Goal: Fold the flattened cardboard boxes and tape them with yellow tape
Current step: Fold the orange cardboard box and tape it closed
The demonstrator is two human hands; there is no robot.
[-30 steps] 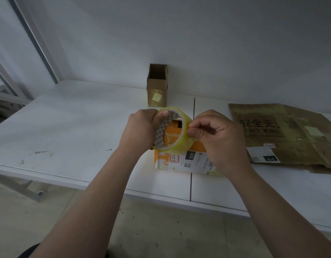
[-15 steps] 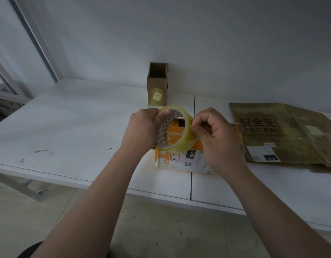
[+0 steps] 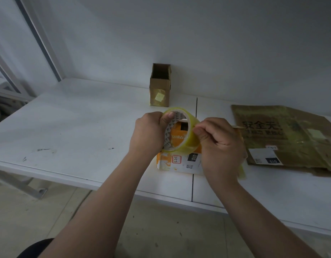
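My left hand (image 3: 148, 133) grips a roll of yellow tape (image 3: 187, 140) held upright above the table, thumb hooked inside its core. My right hand (image 3: 218, 146) pinches at the roll's outer face with thumb and forefinger, on the tape's surface. Under the roll sits an orange and white cardboard box (image 3: 179, 161), mostly hidden by both hands. Flattened brown cardboard boxes (image 3: 291, 135) lie at the right. A small folded brown box (image 3: 160, 86) with a yellow tape patch stands upright against the back wall.
The white table (image 3: 77, 127) has a seam running front to back under the orange box, and its front edge crosses below my forearms. A metal frame (image 3: 40, 40) rises at the left. Bare floor lies below.
Both hands and the tape roll have stayed almost in place. My right fingers have shifted slightly on the roll's outer face.
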